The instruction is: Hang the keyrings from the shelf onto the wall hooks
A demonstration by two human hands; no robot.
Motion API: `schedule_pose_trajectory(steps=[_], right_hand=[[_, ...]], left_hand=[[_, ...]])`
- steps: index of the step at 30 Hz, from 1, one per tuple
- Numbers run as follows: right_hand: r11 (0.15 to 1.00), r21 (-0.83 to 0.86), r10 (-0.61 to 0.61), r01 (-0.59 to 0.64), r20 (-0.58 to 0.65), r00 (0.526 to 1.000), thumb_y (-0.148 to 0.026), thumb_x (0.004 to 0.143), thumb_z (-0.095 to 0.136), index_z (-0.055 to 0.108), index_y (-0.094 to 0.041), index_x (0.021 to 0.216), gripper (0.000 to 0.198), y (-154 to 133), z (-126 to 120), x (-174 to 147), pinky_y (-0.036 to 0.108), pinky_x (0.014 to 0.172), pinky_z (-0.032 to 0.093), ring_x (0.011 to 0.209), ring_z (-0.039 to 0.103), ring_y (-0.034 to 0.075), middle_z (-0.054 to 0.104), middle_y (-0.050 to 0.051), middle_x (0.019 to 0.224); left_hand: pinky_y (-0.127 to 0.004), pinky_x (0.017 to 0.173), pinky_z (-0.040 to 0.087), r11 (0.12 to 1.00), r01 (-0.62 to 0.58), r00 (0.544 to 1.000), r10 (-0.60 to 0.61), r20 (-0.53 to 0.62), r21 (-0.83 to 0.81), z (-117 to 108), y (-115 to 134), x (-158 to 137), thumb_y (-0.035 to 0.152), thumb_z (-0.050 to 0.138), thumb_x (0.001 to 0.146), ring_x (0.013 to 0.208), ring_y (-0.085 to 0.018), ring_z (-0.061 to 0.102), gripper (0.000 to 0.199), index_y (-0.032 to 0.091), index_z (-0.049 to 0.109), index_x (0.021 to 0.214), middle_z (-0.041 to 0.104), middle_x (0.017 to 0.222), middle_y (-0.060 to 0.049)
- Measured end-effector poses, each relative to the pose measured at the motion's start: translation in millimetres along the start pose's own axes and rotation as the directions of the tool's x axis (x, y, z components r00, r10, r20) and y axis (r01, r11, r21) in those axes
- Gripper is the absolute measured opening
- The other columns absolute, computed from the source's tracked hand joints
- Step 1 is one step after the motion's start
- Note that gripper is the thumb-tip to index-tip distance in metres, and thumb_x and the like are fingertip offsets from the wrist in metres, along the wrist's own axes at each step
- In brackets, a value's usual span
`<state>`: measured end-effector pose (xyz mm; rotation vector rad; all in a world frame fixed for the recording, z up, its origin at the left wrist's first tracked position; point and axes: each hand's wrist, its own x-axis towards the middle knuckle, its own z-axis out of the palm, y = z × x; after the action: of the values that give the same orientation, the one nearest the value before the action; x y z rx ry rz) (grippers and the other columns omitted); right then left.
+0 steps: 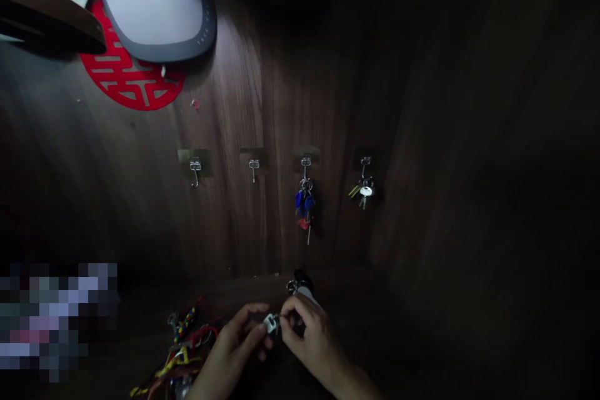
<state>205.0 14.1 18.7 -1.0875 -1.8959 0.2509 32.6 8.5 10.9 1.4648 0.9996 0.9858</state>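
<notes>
Low in the head view, my left hand (237, 340) pinches the silver head of a key (270, 323) between thumb and fingers. Close beside it, my right hand (312, 334) is closed in a pinch on the small ring at the same key; the ring is mostly covered by fingertips. Just beyond my right hand lie a black fob and metal rings (301, 280), partly hidden by the hand. Left of my left hand is a heap of colourful cords and keys (180, 356).
On the wood-grain panel are two bare hooks (195, 167) at left. Blue-headed keys (305, 201) hang from the third hook and another bunch (364, 191) from the fourth. Above are a red round cutout (145, 94) and a grey-white lamp-like object (154, 9). The right side is dark.
</notes>
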Motion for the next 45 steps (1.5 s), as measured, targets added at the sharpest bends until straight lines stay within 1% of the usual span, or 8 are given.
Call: schedule_pose_trajectory(steps=[6, 13, 18, 22, 28, 34, 38, 45], right_hand=[[0.981, 0.153, 0.146, -0.121, -0.16, 0.976, -0.027, 0.082, 0.049, 0.053, -0.021, 0.074, 0.011, 10.8, -30.3, 12.8, 0.022, 0.055, 0.046, 0.057, 0.057, 0.013, 0.063, 0.0, 0.066], [0.938, 0.309, 0.287, -0.158, -0.432, 0.855, -0.042, 0.08, 0.055, 0.057, -0.02, 0.08, 0.023, 32.5, -85.3, 43.3, 0.025, 0.058, 0.05, 0.067, 0.063, 0.017, 0.068, 0.005, 0.075], [0.966, 0.222, 0.246, -0.13, -0.645, 0.723, -0.042, 0.076, 0.057, 0.059, -0.018, 0.08, 0.024, 48.3, -137.5, 83.3, 0.023, 0.051, 0.047, 0.06, 0.059, 0.014, 0.064, 0.003, 0.069], [0.985, 0.129, 0.174, -0.116, -0.7, 0.693, -0.039, 0.073, 0.059, 0.06, -0.018, 0.076, 0.022, 58.5, -172.3, 119.3, 0.024, 0.052, 0.046, 0.06, 0.057, 0.014, 0.062, 0.002, 0.067], [0.986, 0.123, 0.166, -0.112, -0.657, 0.735, -0.039, 0.068, 0.059, 0.062, -0.016, 0.072, 0.023, 71.0, -198.9, 154.2, 0.026, 0.053, 0.046, 0.057, 0.058, 0.015, 0.062, 0.002, 0.063], [0.98, 0.047, 0.186, -0.193, -0.556, 0.81, -0.034, 0.069, 0.058, 0.064, -0.015, 0.07, 0.02, 84.0, -204.6, 158.1, 0.024, 0.048, 0.046, 0.05, 0.058, 0.013, 0.064, 0.002, 0.06], [0.969, 0.07, 0.234, -0.235, -0.551, 0.801, -0.035, 0.069, 0.058, 0.063, -0.014, 0.07, 0.021, 84.1, -202.5, 153.1, 0.022, 0.044, 0.044, 0.047, 0.057, 0.012, 0.062, 0.001, 0.057], [0.968, 0.185, 0.249, -0.171, -0.582, 0.774, -0.044, 0.069, 0.059, 0.063, -0.015, 0.086, 0.034, 77.4, -184.3, 121.4, 0.022, 0.044, 0.047, 0.049, 0.056, 0.011, 0.064, 0.003, 0.065]], left_hand=[[-0.025, 0.062, 0.043, 0.998, 0.029, 1.0, -0.028, -0.014, 0.053, -0.5, -4.7, -0.8, 0.069, 0.052, 0.072, 0.063, -0.013, 0.055, 0.063, 0.018, 0.054, 0.11, 0.061, 0.068, 0.001], [-0.022, 0.068, 0.045, 0.935, -0.03, 0.997, 0.004, 0.075, 0.353, -4.4, -11.0, -3.1, 0.051, 0.046, 0.084, 0.072, -0.015, 0.06, 0.037, 0.023, 0.058, 0.105, 0.065, 0.074, 0.001], [-0.023, 0.078, 0.045, 0.837, -0.101, 0.99, 0.033, 0.133, 0.538, -4.9, -14.2, -6.1, 0.035, 0.048, 0.084, 0.082, -0.017, 0.062, 0.023, 0.027, 0.062, 0.102, 0.07, 0.083, 0.002], [-0.023, 0.08, 0.044, 0.814, -0.11, 0.986, 0.019, 0.164, 0.571, -3.9, -9.7, -6.6, 0.03, 0.05, 0.083, 0.089, -0.018, 0.063, 0.022, 0.028, 0.064, 0.1, 0.071, 0.096, 0.002], [-0.022, 0.081, 0.043, 0.805, -0.12, 0.982, 0.011, 0.187, 0.581, -4.6, -9.3, -5.5, 0.028, 0.049, 0.084, 0.094, -0.018, 0.063, 0.022, 0.028, 0.064, 0.1, 0.071, 0.1, 0.002], [-0.022, 0.08, 0.044, 0.807, -0.154, 0.977, 0.037, 0.212, 0.57, -6.8, -15.6, -4.0, 0.028, 0.051, 0.084, 0.091, -0.018, 0.063, 0.021, 0.027, 0.064, 0.1, 0.071, 0.097, 0.001], [-0.022, 0.081, 0.043, 0.81, -0.14, 0.976, 0.017, 0.216, 0.569, -5.3, -10.8, -5.7, 0.027, 0.05, 0.084, 0.093, -0.018, 0.062, 0.022, 0.026, 0.065, 0.1, 0.071, 0.099, 0.001], [-0.021, 0.084, 0.043, 0.823, -0.152, 0.974, 0.03, 0.226, 0.547, -5.3, -7.6, -8.0, 0.026, 0.049, 0.085, 0.093, -0.016, 0.062, 0.022, 0.026, 0.065, 0.1, 0.071, 0.1, 0.003]])
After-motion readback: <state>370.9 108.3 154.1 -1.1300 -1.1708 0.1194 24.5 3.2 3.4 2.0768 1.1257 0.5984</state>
